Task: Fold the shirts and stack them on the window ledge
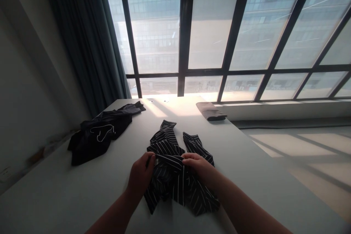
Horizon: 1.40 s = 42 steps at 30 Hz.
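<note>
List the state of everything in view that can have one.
Striped garment: crumpled, not folded
Black garment with white drawstring: loosely spread, wrinkled
Taupe cloth: folded
Curtain: gathered at the left
Left hand: grip closed on the striped garment
Right hand: pinching the same garment
Table: sunlit at far end, shaded nearer

I see a dark-framed window [212, 31] across the far side, a dark curtain [82, 33] beside a shadowed wall [22, 65] at left, and sunlight [179, 108] striping the floor [315, 161] at right and the white worktop [244, 168].
</note>
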Available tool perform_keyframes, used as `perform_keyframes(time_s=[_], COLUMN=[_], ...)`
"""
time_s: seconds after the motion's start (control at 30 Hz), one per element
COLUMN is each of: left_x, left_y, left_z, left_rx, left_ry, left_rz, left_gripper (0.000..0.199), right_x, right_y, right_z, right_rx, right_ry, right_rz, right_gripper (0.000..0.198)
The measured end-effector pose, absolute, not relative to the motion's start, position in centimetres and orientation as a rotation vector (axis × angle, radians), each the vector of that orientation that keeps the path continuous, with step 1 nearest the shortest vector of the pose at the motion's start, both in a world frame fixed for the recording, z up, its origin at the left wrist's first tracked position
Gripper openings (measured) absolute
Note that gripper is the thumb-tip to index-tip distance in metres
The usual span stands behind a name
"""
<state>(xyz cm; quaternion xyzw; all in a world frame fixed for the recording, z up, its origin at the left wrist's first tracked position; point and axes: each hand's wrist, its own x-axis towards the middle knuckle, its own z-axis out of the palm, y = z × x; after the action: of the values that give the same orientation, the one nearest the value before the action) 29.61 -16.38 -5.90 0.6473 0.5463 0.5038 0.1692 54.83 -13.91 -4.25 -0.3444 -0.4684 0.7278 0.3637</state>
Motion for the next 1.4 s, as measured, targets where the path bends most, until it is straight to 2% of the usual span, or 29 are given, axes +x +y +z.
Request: perform_keyframes(time_s=[0.1, 0.23, 0.33, 0.47, 0.5, 0.6, 0.67, 0.83, 0.97, 1.2, 1.3, 1.4], left_x=[29.5, 29.6, 29.8, 29.9, 29.9, 29.8, 29.8, 29.7, 29.6, 29.9, 30.0, 30.0], left_y=[-16.3, -16.3, -16.3, -16.2, -16.1, -15.9, -15.8, -15.6, -15.4, -15.2, -15.2, -15.2], left_z=[-5.7, -5.5, -5.5, -6.0, -6.2, -6.7, -7.0, -7.5, -7.5, -6.8, -6.8, -6.8], left_rx=[1.784, 1.602, 1.341, 1.139, 1.124, 1.048, 0.974, 0.888, 0.847, 0.727, 0.747, 0.741], left_ry=[1.523, 1.384, 1.226, 1.125, 1.089, 0.973, 0.959, 0.93, 0.938, 1.077, 0.941, 0.911], left_rz=[1.44, 1.419, 1.411, 1.392, 1.376, 1.364, 1.388, 1.386, 1.412, 1.507, 1.441, 1.473], left_gripper=[0.031, 0.043, 0.054, 0.055, 0.054, 0.051, 0.048, 0.046, 0.045, 0.053, 0.052, 0.047], right_x=[55.1, 55.4, 55.6, 55.7, 55.7, 55.6, 55.6, 55.6, 55.7, 55.4, 55.3, 55.5], right_y=[-13.6, -13.2, -13.1, -13.3, -13.4, -13.5, -13.5, -13.4, -13.2, -12.8, -12.6, -12.2], right_z=[-4.3, -4.5, -4.6, -4.7, -4.8, -4.9, -4.9, -4.9, -5.0, -6.0, -6.1, -6.3], right_rx=[-0.938, -0.94, -0.789, -0.551, -0.501, -0.384, -0.338, -0.429, -0.503, -0.662, -0.657, -0.75], right_ry=[-1.244, -1.282, -1.237, -1.134, -1.113, -1.101, -1.103, -1.093, -1.037, -0.968, -0.902, -0.923], right_rz=[1.828, 1.905, 1.999, 2.123, 2.141, 2.142, 2.123, 2.039, 1.99, 1.94, 1.945, 1.911], right_gripper=[0.026, 0.036, 0.043, 0.056, 0.054, 0.025, 0.014, 0.02, 0.007, 0.041, 0.043, 0.035])
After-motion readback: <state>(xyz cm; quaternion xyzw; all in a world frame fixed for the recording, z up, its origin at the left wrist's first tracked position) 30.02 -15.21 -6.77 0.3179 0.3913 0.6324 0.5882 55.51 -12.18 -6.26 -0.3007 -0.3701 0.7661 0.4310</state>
